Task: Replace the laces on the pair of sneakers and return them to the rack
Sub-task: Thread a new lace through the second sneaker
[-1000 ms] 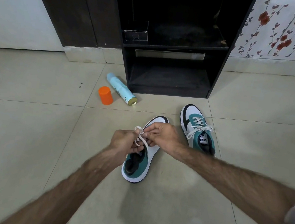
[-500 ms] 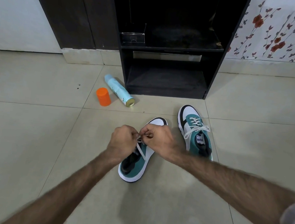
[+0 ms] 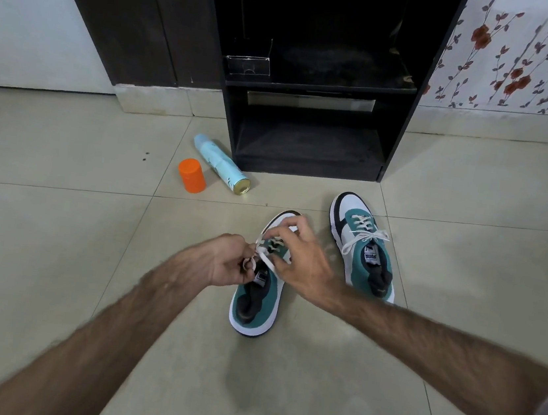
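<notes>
Now the right hand (image 3: 297, 258) has opened up a little over the near sneaker (image 3: 255, 303) — a second ago both fists were bunched tight together at the knot, and now its fingers spread, thumb and forefinger pinching the white lace (image 3: 265, 256) above the eyelets. The left hand (image 3: 231, 260) stays clenched round a small loop of that lace. So the bow looks half-formed, not yet pulled snug. The other sneaker (image 3: 362, 249) sits just beside it on the floor (image 3: 53, 249), already laced and tied — both well short of the dark rack (image 3: 307, 149) beyond.
</notes>
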